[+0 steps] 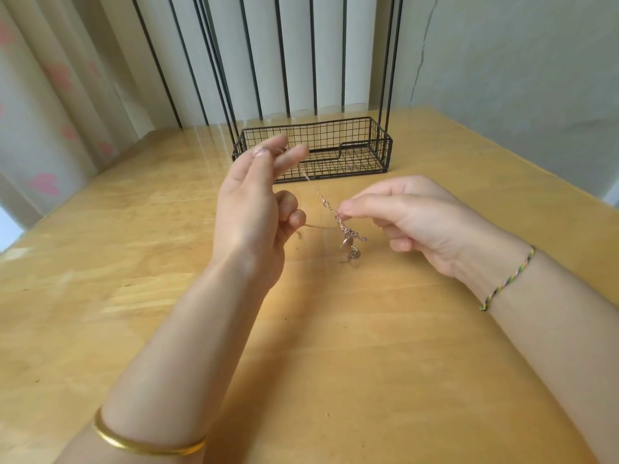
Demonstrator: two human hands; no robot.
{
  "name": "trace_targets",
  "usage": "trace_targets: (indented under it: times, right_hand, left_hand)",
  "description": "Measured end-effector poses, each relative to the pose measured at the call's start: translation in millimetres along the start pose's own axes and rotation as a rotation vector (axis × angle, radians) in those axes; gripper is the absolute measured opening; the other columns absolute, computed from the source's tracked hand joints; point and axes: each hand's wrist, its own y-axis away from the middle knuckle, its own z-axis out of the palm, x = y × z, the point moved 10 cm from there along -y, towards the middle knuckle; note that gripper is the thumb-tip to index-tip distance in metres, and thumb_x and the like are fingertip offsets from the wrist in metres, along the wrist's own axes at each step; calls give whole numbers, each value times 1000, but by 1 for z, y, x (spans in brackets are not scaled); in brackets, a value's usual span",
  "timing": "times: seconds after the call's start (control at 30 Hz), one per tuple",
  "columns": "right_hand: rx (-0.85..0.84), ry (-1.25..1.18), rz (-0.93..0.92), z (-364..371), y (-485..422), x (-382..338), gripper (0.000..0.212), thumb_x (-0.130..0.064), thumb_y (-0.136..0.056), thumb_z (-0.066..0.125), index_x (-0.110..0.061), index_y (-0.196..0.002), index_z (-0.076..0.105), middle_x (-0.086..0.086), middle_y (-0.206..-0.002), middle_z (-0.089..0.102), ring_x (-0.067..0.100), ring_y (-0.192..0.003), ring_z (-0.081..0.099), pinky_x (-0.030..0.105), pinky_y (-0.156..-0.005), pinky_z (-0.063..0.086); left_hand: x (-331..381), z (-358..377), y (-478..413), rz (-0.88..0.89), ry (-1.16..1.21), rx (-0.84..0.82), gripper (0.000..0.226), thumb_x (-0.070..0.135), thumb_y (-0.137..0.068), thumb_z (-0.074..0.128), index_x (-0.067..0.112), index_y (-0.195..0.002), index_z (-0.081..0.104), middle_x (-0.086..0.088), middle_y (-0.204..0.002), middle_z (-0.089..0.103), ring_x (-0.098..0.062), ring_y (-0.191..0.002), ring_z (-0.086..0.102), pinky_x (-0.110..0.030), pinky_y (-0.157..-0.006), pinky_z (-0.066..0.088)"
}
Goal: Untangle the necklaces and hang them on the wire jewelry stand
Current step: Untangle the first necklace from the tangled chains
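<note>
while both hands are holding the necklaces (322,196) up over the table (134,262), the knot (351,234) is hanging just under the right hand (412,222).
right thumb and forefinger are pinching together on the chain just above the knot; the left hand (251,209) is lifting one strand over its two straight fingers, its lower fingers curling onto a second, level strand. the long strand is running diagonally from the left fingertips down to the right pinch, so the right hand is sitting nearer the tangle. the pendants (348,251) are dangling below, blurred. the stand (315,152) is waiting behind, well apart, its top cut off. how many chains are crossing in the knot cannot be told.
</note>
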Motion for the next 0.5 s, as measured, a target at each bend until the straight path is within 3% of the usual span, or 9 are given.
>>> trace_targets:
  times: [0.2, 0.33, 0.5]
  right_hand:
    - [-59, 18, -58, 8, 3, -6, 8, -23, -76, 75, -15, -78, 72, -13, -55, 56, -1, -37, 39, 19, -43, 26]
    - [70, -210, -28, -6, -2, 1, 7, -14, -81, 71, -13, -76, 67, -2, -57, 45, 3, -37, 32, 21, -41, 31]
    - [166, -340, -44, -9, -1, 1, 13, -11, -86, 65, -13, -74, 63, 0, -60, 46, 5, -41, 38, 18, -38, 39]
  left_hand:
    - [9, 4, 6, 69, -46, 1, 27, 26, -103, 34, 21, -120, 55, 3, -111, 70, -9, -54, 58, -16, -38, 32]
    - [5, 0, 6, 40, -103, 40, 28, 25, -103, 33, 19, -113, 58, 0, -110, 69, -9, -51, 56, -16, -37, 29]
    - [-10, 6, 5, -65, -168, -14, 26, 19, -102, 36, 14, -111, 60, -5, -108, 69, -9, -45, 53, -12, -36, 28]
